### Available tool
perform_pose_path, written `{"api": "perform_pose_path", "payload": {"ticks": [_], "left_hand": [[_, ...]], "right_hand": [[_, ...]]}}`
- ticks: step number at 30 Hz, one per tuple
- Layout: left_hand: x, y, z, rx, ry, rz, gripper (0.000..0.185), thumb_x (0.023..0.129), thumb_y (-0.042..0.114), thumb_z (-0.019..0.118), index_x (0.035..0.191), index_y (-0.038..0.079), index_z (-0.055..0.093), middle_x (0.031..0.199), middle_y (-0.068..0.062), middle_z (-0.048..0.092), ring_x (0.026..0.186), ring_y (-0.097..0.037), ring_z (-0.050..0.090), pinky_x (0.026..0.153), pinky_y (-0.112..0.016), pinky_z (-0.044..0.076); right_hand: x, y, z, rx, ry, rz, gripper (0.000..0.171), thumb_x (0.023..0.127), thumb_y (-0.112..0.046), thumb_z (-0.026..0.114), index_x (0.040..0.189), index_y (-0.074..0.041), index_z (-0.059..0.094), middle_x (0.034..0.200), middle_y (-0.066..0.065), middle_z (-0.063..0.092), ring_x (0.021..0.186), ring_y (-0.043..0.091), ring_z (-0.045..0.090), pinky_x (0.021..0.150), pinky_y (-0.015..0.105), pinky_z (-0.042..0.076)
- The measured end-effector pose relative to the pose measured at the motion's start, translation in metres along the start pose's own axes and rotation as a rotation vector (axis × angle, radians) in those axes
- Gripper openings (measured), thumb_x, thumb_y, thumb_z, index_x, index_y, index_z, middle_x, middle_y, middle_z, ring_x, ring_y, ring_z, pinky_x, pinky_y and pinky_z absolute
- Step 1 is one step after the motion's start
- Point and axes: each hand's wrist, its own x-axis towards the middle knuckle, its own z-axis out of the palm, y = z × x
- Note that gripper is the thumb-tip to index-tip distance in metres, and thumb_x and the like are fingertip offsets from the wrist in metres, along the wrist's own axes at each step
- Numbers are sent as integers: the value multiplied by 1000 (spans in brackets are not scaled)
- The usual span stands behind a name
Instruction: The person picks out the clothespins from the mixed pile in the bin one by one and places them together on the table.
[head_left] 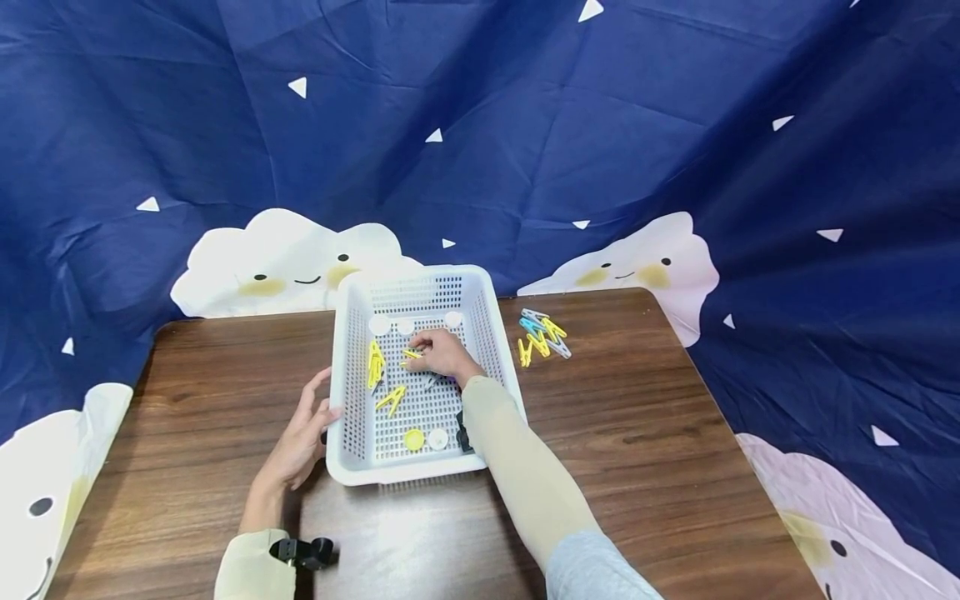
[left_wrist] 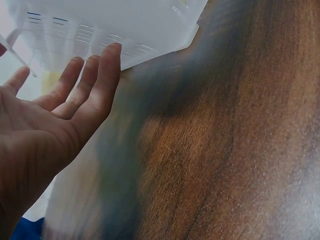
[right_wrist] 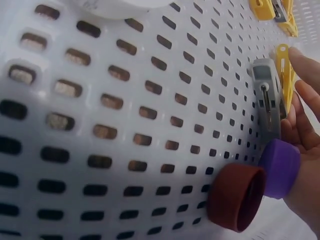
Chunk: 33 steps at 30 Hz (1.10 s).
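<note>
The right hand [head_left: 444, 353] is inside the white perforated basket [head_left: 352, 421], fingers curled down over the pegs on its floor. Its fingertips [right_wrist: 306, 65] touch a yellow peg [right_wrist: 283, 75] that lies just beside a grey peg [right_wrist: 266, 97]; whether the peg is actually pinched cannot be told. A purple cap [right_wrist: 281, 167] and a dark red cap [right_wrist: 236, 196] sit against the heel of that hand on the basket floor.

The left hand [head_left: 300, 442] rests against the basket's outer left wall, fingers [left_wrist: 102, 80] straight and spread, the tips touching the white plastic near its lower rim; it grips nothing.

The basket stands at the middle of the brown wooden table [head_left: 660, 433]. Its floor also carries further yellow pegs [head_left: 375, 364], another yellow peg [head_left: 392, 399], a yellow cap [head_left: 414, 439], a white cap [head_left: 438, 438] and three white caps [head_left: 405, 323] along the far wall.

On the table to the right of the basket, apart from it, lies a small heap of yellow, grey and blue pegs [head_left: 543, 335]. A dark blue cloth printed with smiling clouds [head_left: 285, 267] hangs behind and around the table
</note>
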Motion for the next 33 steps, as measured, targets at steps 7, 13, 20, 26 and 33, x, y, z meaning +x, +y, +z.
{"api": "perform_pose_path", "payload": {"ticks": [7,13,20,26,33], "left_hand": [[-1,0,1,6,3,-4,64,108,17,42,160,32,9,156,-29,30,126,-41,51,85,-60,53],[-1,0,2,4,13,-11,65,107,19,44,160,32,9,156,-28,30,125,-38,52,85,-59,53],[-2,0,1,2,6,-2,64,108,19,44,160,31,8,156,-29,29,124,-35,53,85,-59,52],[-3,1,2,-10,-3,8,64,108,19,43,160,30,8,156,-31,28,120,-27,57,83,-58,53],[-3,1,2,-7,3,3,64,108,18,42,160,31,8,156,-31,28,120,-28,57,84,-58,53]], "right_hand": [[4,0,4,-117,6,2,30,79,-15,88,107,-10,76,91,-1,64,81,14,52,79,28,43],[5,1,4,-165,13,10,27,81,-13,86,107,-12,77,90,-3,64,80,13,54,77,28,43],[4,-1,2,-105,38,27,23,82,-18,86,103,-13,78,85,-3,64,77,14,54,75,29,44],[3,-2,0,-69,68,48,29,82,-19,85,108,-10,77,90,-1,66,82,16,56,80,32,47],[4,-1,-1,-42,81,52,30,83,-17,84,111,-8,75,91,0,66,84,17,57,81,34,48]]}}
